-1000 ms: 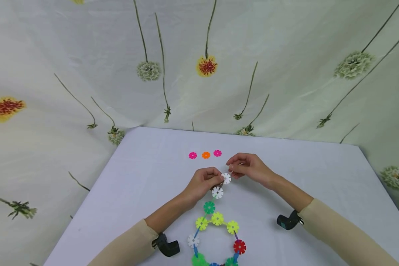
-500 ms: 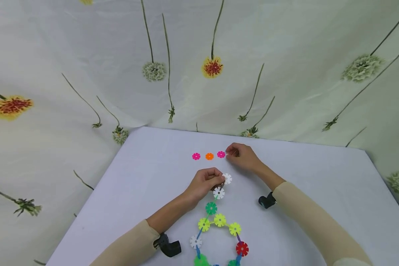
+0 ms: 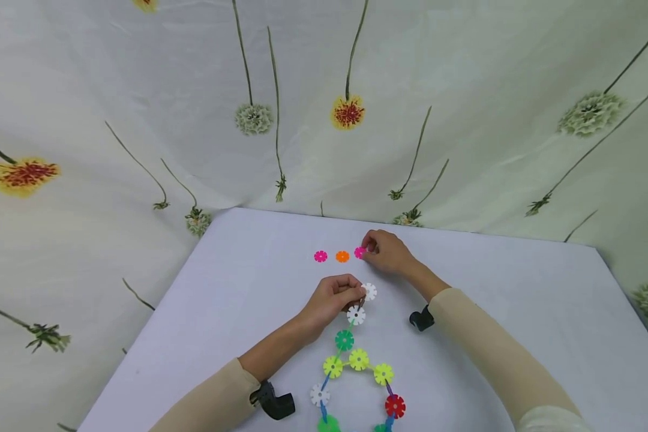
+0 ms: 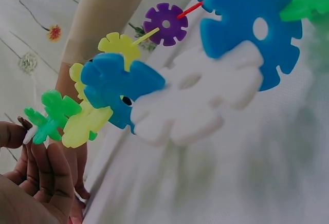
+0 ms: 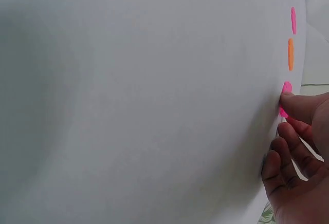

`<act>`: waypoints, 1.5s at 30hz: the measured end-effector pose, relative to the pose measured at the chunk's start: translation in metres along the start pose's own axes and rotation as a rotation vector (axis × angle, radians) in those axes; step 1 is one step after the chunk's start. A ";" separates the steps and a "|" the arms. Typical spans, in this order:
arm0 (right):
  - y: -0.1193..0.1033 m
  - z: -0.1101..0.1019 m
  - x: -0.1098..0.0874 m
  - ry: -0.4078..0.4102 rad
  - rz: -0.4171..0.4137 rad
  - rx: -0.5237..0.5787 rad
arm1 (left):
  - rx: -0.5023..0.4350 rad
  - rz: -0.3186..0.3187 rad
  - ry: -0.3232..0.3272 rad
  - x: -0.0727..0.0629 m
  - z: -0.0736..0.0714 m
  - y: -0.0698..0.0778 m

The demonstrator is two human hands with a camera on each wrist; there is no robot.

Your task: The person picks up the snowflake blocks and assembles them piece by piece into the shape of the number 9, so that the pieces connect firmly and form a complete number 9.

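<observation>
My left hand (image 3: 328, 303) pinches the upper end of a chain of slotted interlocking discs, by the white disc (image 3: 369, 291). Below it come another white disc (image 3: 359, 315) and a green disc (image 3: 344, 340), leading to a ring of yellow, red, white and green discs cut off by the frame's bottom. In the left wrist view a blue disc (image 4: 285, 29) and white chain pieces loom close to the camera. My right hand (image 3: 390, 253) pinches the rightmost pink disc (image 5: 286, 87) at the table's far side, thumb over its face and fingers curled.
Left of that pink disc, an orange disc (image 3: 342, 257) and another pink disc (image 3: 321, 257) lie flat in a row. The white table (image 3: 491, 318) ends at a flower-patterned cloth backdrop (image 3: 464, 120). A black wrist camera (image 3: 422, 319) hangs beneath the right forearm.
My right hand has moved away from the chain's end, up and left to the rightmost pink disc, and now pinches it. The left hand keeps its hold on the chain.
</observation>
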State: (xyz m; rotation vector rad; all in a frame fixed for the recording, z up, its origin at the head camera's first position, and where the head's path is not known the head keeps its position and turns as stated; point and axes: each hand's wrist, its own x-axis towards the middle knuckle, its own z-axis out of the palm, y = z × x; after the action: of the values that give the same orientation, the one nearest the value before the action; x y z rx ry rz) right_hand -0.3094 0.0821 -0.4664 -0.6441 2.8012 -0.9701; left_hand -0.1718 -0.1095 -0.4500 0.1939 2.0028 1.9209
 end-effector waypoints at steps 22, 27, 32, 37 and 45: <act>-0.005 -0.031 -0.060 -0.012 -0.105 0.277 | 0.011 -0.010 0.011 0.000 0.001 0.002; -0.009 -0.035 -0.081 -0.032 -0.102 0.351 | 0.004 -0.018 0.027 -0.001 -0.001 0.002; -0.012 -0.038 -0.098 -0.031 -0.111 0.439 | 0.003 -0.029 0.028 0.000 -0.002 0.000; -0.013 -0.042 -0.110 -0.030 -0.134 0.493 | 0.001 -0.025 0.021 0.001 -0.002 0.000; -0.021 -0.045 -0.124 -0.011 -0.140 0.496 | -0.001 -0.027 0.021 0.001 0.000 0.002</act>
State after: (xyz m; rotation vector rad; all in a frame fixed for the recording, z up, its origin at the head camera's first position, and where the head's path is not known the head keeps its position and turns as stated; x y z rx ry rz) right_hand -0.2003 0.1458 -0.4229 -0.7662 2.3780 -1.6011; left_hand -0.1730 -0.1086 -0.4485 0.1461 2.0077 1.9155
